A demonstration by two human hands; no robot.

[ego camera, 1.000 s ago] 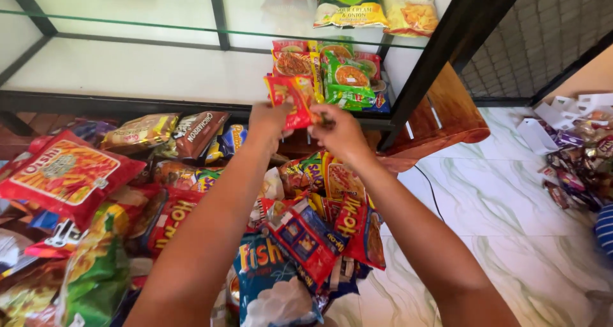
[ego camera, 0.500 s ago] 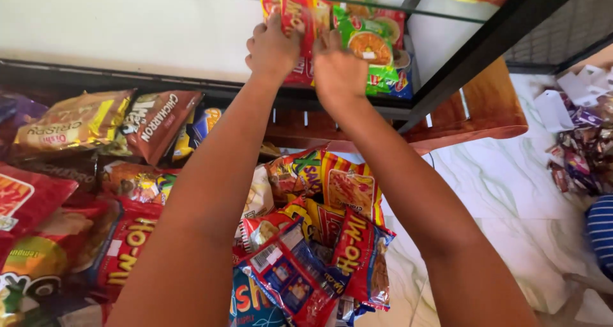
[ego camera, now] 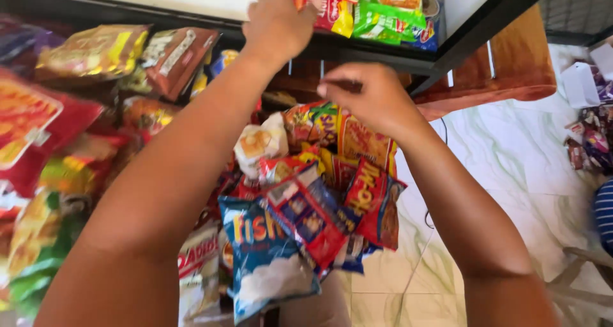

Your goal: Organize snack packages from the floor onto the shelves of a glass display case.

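A big heap of snack packets [ego camera: 300, 225] fills the space under both forearms; its left part is blurred and the lower packets are cut by the frame edge. Above the hands, the black shelf frame [ego camera: 377, 49] crosses the view. The left hand [ego camera: 276, 22] is stretched up, fingers closed on a red and yellow packet [ego camera: 327, 7] lying on the shelf, half cut off at the top. To its right lies a green packet [ego camera: 389, 4]. The right hand [ego camera: 370, 97] hangs lower, fingers curled loosely, holding nothing.
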